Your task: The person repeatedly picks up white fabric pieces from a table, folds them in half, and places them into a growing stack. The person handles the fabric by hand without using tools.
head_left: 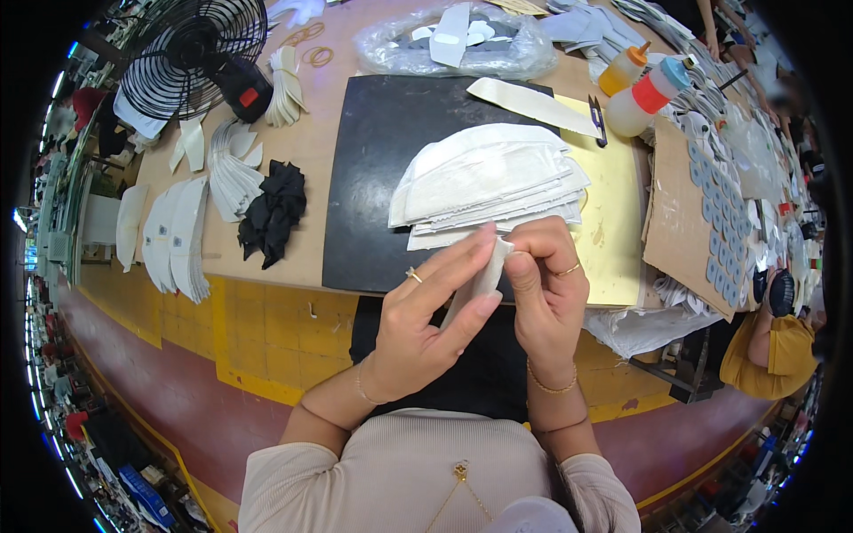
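Between my hands, just off the table's front edge, is a narrow white fabric piece (485, 279), seen nearly edge-on. My left hand (418, 311) grips it along its length between fingers and thumb. At its upper end, my right hand (549, 280) pinches the corner between thumb and bent forefinger. Right behind my fingertips lies a fanned stack of white half-moon fabric pieces (484, 173). The stack rests on a black mat (369, 186) and reaches over a yellow sheet (613, 258). A longer white strip (533, 105) lies behind it, beside small dark thread snips (598, 123).
Left on the table are a black fan (191, 53), a crumpled black cloth (274, 213) and bundled white pieces (178, 235). A plastic bag of pieces (453, 49) sits at the back. Two squeeze bottles (644, 93) and a cardboard sheet with grey-blue tabs (697, 213) stand right.
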A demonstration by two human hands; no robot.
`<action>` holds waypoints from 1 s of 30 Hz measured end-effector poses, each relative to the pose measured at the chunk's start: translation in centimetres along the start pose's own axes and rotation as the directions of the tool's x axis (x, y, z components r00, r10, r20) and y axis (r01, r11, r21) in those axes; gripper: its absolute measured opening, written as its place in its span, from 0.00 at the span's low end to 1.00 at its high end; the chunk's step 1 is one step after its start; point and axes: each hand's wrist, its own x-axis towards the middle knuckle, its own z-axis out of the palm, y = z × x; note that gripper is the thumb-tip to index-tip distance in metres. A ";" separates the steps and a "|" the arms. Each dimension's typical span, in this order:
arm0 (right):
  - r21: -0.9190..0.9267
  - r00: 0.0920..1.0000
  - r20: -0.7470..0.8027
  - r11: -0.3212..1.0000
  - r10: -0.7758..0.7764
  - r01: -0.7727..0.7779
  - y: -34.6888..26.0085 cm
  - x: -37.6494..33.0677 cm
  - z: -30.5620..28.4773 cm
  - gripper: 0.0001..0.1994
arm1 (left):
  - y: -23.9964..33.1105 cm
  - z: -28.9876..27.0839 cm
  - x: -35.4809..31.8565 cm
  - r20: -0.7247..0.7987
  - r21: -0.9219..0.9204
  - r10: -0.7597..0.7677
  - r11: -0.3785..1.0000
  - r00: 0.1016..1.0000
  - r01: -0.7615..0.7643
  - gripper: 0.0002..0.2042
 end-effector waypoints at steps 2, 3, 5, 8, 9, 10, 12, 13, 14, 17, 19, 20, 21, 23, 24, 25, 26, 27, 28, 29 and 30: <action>-0.014 1.000 -0.008 1.000 -0.003 0.003 0.0 0.1 0.2 0.05 | -0.1 -0.2 0.4 -0.028 0.078 0.050 0.996 0.998 -0.048 0.19; -0.021 1.000 -0.012 1.000 -0.007 0.006 0.1 0.3 0.3 0.05 | -0.1 -0.3 0.5 -0.031 0.114 0.057 0.992 0.998 -0.053 0.18; -0.055 1.000 0.008 0.998 -0.023 0.024 0.0 0.4 0.3 0.05 | 0.0 -0.6 0.5 -0.036 0.187 0.066 0.981 0.997 -0.058 0.17; -0.122 0.998 0.053 0.992 -0.031 0.037 -0.2 0.4 0.2 0.04 | 0.0 -0.7 0.6 -0.071 0.207 0.069 0.977 0.995 -0.053 0.15; -0.148 0.997 0.069 0.988 -0.031 0.041 -0.2 0.4 0.2 0.04 | 0.0 -0.8 0.6 -0.075 0.216 0.054 0.976 0.996 -0.036 0.14; -0.164 0.996 0.080 0.985 -0.035 0.048 -0.3 0.3 0.2 0.04 | 0.1 -0.9 0.6 -0.079 0.195 0.026 0.981 0.996 -0.010 0.13; -0.196 0.994 0.100 0.979 -0.042 0.061 -0.3 0.2 0.2 0.04 | 0.3 -1.1 0.8 -0.086 0.154 -0.029 0.987 0.996 0.042 0.10; -0.200 0.993 0.104 0.977 -0.048 0.068 -0.3 0.2 0.3 0.04 | 0.3 -1.3 0.9 -0.076 0.094 -0.077 0.992 0.994 0.084 0.09; -0.201 0.992 0.110 0.977 -0.054 0.076 -0.2 0.2 0.3 0.04 | 0.2 -1.6 1.0 -0.066 0.035 -0.126 0.991 0.990 0.129 0.08; -0.204 0.983 0.138 0.968 -0.119 0.146 0.2 0.0 0.3 0.03 | 0.3 -1.9 1.1 -0.086 -0.020 -0.198 0.980 0.976 0.197 0.05; -0.097 0.989 0.087 0.988 -0.116 0.124 0.9 -0.5 0.1 0.03 | -0.1 -2.2 0.8 -0.130 -0.052 -0.251 0.968 0.959 0.246 0.05; 0.018 0.997 0.033 0.997 -0.076 0.076 1.5 -1.0 -0.1 0.03 | -0.4 -2.1 0.7 -0.174 -0.308 -0.373 0.900 0.911 0.309 0.06; 0.135 0.999 -0.016 0.990 -0.030 0.032 1.9 -1.4 -0.2 0.03 | -0.3 -2.0 0.8 -0.173 -0.364 -0.390 0.879 0.904 0.309 0.06; 0.251 0.999 0.001 0.967 0.040 -0.039 2.1 -1.6 -0.1 0.08 | -0.2 -1.6 0.9 -0.166 -0.471 -0.423 0.828 0.891 0.305 0.06; 0.327 0.998 0.011 0.943 0.070 -0.069 2.2 -1.6 0.2 0.10 | -0.5 -1.7 0.5 -0.156 -0.437 -0.372 0.857 0.915 0.274 0.06; 0.400 0.995 0.024 0.911 0.098 -0.100 2.2 -1.5 0.5 0.12 | -0.4 -1.5 0.5 -0.176 -0.302 -0.287 0.926 0.942 0.226 0.05; 0.370 0.993 0.035 0.921 0.113 -0.118 1.7 -1.5 0.6 0.21 | -0.4 -1.1 0.5 -0.180 -0.164 -0.199 0.972 0.963 0.171 0.05; 0.415 0.988 0.051 0.897 0.144 -0.152 1.6 -1.8 0.8 0.22 | -0.3 -0.7 0.6 -0.171 -0.022 -0.111 0.994 0.979 0.109 0.05; 0.339 0.991 0.006 0.932 0.137 -0.131 1.0 -1.5 1.4 0.20 | 0.0 -0.4 0.4 -0.172 -0.017 -0.145 0.989 0.974 0.144 0.05; 0.259 0.991 -0.040 0.960 0.125 -0.110 0.5 -1.3 1.8 0.17 | -0.1 -0.4 0.4 -0.165 -0.011 -0.111 0.994 0.980 0.111 0.05; 0.232 0.987 -0.037 0.962 0.158 -0.145 0.5 -1.3 1.5 0.15 | -0.4 -0.4 0.3 -0.157 -0.005 -0.077 0.997 0.985 0.077 0.05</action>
